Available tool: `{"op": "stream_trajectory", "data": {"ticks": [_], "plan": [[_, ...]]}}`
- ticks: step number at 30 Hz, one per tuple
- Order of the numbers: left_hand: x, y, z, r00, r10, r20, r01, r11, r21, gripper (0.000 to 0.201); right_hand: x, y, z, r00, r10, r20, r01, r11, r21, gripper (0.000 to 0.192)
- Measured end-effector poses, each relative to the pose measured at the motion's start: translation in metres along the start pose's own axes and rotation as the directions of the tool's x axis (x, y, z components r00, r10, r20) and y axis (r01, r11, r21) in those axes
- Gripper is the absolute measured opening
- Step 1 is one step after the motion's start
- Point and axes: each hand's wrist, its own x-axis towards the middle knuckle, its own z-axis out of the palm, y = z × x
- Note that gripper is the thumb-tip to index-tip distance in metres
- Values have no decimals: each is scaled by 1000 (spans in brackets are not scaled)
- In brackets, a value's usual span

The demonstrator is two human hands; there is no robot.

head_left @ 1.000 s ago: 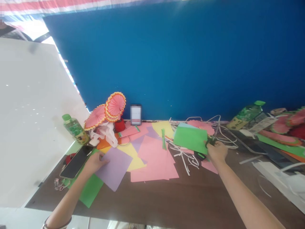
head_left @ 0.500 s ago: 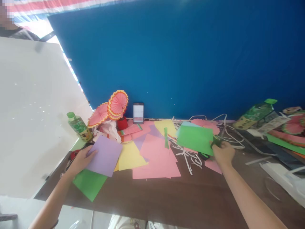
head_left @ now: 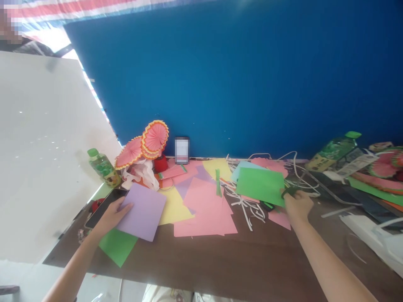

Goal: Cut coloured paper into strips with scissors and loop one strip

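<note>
Two hands work over the brown table (head_left: 220, 268) in the head view. The left hand (head_left: 110, 216) pinches the near-left edge of a lilac paper sheet (head_left: 143, 212), fingers closed on it, holding it tilted slightly off the pile, so it stays separate from the yellow and pink sheets (head_left: 204, 209) beside it and the green sheet (head_left: 118, 247) below. The right hand (head_left: 297, 205) is curled shut around green-handled scissors (head_left: 288, 191) at the right edge of a green paper sheet (head_left: 260, 186), which lies over white paper strips (head_left: 248, 207).

Two green-capped bottles, one at left (head_left: 102, 167) and one at right (head_left: 333, 152), hold greenish contents; how full they are is unclear.
</note>
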Motion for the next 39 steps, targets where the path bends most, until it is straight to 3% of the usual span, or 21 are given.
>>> {"op": "stream_trajectory", "data": {"ticks": [6, 10, 12, 14, 16, 18, 20, 24, 27, 31, 35, 39], "plan": [[7, -6, 19, 997, 74, 0, -74, 991, 108, 47, 0, 0, -7, 998, 16, -56, -14, 999, 35, 19], [14, -17, 34, 975, 210, -78, -166, 912, 375, 47, 1, 2, -15, 995, 30, -94, -21, 995, 96, 21], [15, -20, 41, 939, 316, -136, -185, 797, 575, 46, 1, 5, -20, 991, 43, -123, -28, 992, 125, 21], [16, -18, 50, 871, 453, -193, -176, 653, 737, 42, 0, 9, -24, 985, 59, -165, -34, 989, 146, 21], [19, -9, 62, 804, 560, -200, -192, 563, 804, 39, -3, 15, -26, 975, 73, -210, -40, 987, 158, 21], [27, 10, 80, 783, 602, -155, -289, 573, 767, 35, -8, 20, -25, 965, 86, -247, -46, 985, 165, 21], [40, 36, 106, 782, 616, -98, -423, 639, 642, 30, -14, 22, -21, 961, 92, -262, -48, 985, 169, 22], [74, 99, 175, 813, 573, 101, -570, 748, 340, 26, -30, 17, -12, 964, 78, -253, -25, 979, 203, 22], [101, 145, 229, 857, 421, 296, -493, 836, 239, 26, -39, 13, -10, 965, 90, -248, -26, 968, 249, 22], [138, 194, 290, 857, 374, 355, -469, 852, 233, 26, -43, 17, -15, 953, 108, -284, -37, 969, 243, 22], [169, 222, 335, 860, 350, 371, -456, 854, 252, 26, -41, 26, -17, 949, 118, -294, -51, 973, 226, 24], [191, 234, 364, 852, 354, 386, -470, 841, 268, 30, -39, 32, -14, 960, 109, -256, -46, 969, 241, 26]]}}
